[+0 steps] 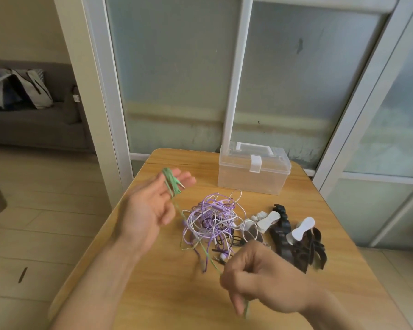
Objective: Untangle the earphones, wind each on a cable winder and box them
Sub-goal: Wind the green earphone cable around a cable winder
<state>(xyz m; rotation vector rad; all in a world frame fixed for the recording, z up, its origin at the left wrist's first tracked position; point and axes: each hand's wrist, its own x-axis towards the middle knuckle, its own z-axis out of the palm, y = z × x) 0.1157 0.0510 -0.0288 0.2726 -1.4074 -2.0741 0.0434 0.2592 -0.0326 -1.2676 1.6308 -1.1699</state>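
On the wooden desk (167,303): one tangle of earphones (212,221), purple and white cords with some black mixed in; can't separate how many sets are in the knot. One green earphone cord (202,246) is out of the heap and stretched taut between the two hands.

Left hand (150,206) is raised palm-up over the desk's left edge, fingers loosely spread, with green cord coiled around the fingers (172,181); the metal plug tip sticks out beside the coil. Right hand (260,279) is low and near, fingers curled, pinching the other end of the green cord, which hangs out below the fist. Both hands are motion-blurred.

Right of the tangle: a pile of cable winders. White winders (270,220): two bow-shaped ones read clearly, plus at least one more white piece half hidden by the cords. Black winders (296,244): overlapping, count unclear, looks like several.

At the back of the desk: one clear plastic box (253,175), lid closed, white latch on front, handle folded flat on the lid. It stands well apart from the tangle.

No readable text, brand or label on anything.

Background: frosted glass panels in a white frame (236,67), grey sofa (34,125) with bags on the left.
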